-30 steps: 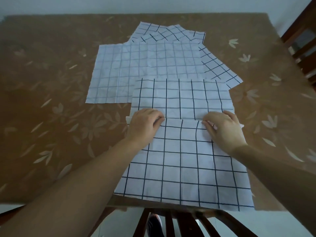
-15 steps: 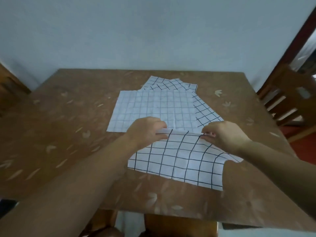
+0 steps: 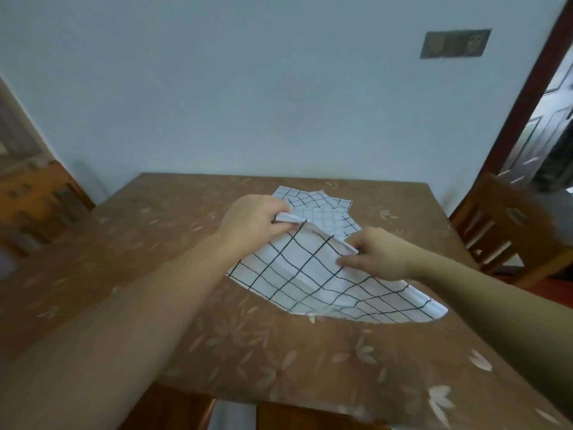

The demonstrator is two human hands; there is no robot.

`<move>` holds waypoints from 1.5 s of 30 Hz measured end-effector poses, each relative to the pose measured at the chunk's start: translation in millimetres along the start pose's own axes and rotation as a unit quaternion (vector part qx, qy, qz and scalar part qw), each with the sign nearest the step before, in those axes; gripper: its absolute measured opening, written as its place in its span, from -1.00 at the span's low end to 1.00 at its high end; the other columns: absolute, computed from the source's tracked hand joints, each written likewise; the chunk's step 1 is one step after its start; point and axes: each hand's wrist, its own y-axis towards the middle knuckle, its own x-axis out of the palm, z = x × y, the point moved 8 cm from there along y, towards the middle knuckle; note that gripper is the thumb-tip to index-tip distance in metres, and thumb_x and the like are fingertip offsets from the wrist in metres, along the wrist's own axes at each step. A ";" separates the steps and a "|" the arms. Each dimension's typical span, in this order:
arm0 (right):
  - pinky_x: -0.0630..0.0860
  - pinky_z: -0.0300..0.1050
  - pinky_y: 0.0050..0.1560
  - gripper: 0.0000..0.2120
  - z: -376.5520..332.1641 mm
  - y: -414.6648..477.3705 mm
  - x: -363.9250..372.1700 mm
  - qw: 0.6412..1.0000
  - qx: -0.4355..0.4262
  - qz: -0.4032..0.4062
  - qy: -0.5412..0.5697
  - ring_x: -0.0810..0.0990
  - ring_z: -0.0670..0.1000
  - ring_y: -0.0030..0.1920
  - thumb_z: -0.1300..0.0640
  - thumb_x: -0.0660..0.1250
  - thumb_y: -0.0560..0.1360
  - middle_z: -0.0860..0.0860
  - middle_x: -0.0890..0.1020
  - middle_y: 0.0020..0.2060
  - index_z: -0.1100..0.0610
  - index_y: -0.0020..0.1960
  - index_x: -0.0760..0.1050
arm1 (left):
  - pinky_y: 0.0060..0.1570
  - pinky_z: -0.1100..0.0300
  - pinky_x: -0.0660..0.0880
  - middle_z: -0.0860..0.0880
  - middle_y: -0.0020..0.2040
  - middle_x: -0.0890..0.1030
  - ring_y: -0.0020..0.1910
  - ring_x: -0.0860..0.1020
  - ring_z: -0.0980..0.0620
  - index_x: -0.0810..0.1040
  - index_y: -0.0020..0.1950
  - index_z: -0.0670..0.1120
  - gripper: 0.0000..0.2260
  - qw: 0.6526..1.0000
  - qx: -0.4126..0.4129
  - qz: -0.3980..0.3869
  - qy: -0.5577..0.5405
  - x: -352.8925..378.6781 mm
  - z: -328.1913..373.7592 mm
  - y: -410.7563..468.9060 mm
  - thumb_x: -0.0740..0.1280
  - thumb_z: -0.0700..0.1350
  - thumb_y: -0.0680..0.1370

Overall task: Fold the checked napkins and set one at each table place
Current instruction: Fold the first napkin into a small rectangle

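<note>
Pinching the folded checked napkin (image 3: 313, 274) at table (image 3: 155, 243) centre, left hand (image 3: 252, 223) at eleven, right hand (image 3: 376, 254) at three; uneven pull could skew the fold.

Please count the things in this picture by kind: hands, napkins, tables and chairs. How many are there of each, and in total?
Hands: 2, left hand and right hand, both gripping the held napkin.
Napkins: that 1, plus a pile of napkins behind it, too overlapped to count.
Table: 1.
Chairs: 2, left chair and right chair.
Total: 6, not counting the pile.
</note>
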 end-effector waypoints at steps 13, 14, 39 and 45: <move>0.53 -0.27 -0.46 -0.84 91.1 -46.9 8.3 0.863 0.210 0.106 0.447 0.68 -0.04 -0.42 0.11 0.34 0.57 0.13 0.71 -0.28 0.21 -0.08 0.59 | 0.51 -0.19 -0.05 0.03 0.61 0.01 0.58 0.01 -0.08 0.01 0.60 0.12 0.09 0.580 -0.462 -0.128 -0.659 173.9 3.3 -111.7 0.47 0.43 0.23; 0.48 -0.31 -0.53 -0.84 98.9 -50.3 18.3 0.854 0.230 0.106 0.453 0.65 -0.06 -0.48 0.12 0.33 0.57 0.11 0.68 -0.30 0.22 -0.06 0.57 | 0.51 -0.15 -0.09 0.01 0.61 0.01 0.58 -0.03 -0.07 0.00 0.60 0.03 0.01 0.579 -0.462 -0.128 -0.659 175.1 7.7 -112.1 0.47 0.31 0.34; 0.62 0.11 -0.10 -0.65 188.6 -113.6 231.9 0.738 0.453 0.074 0.495 0.63 0.18 -0.29 0.14 0.60 0.30 0.28 0.70 -0.20 0.37 -0.09 0.64 | -0.17 0.02 0.60 -0.21 -0.03 0.68 -0.05 0.66 -0.14 0.59 0.09 -0.28 -0.81 0.579 -0.583 -0.215 -0.528 275.9 -34.8 -214.8 0.43 -0.30 0.50; 0.55 -0.15 -0.32 -0.73 194.6 -107.9 235.0 0.731 0.422 0.060 0.533 0.64 0.00 -0.41 0.11 0.45 0.47 0.06 0.68 -0.38 0.32 0.04 0.62 | -0.17 0.05 0.60 -0.16 -0.03 0.68 -0.07 0.67 -0.09 0.57 0.10 -0.22 -0.71 0.576 -0.585 -0.160 -0.548 277.3 -39.6 -213.6 0.52 -0.27 0.42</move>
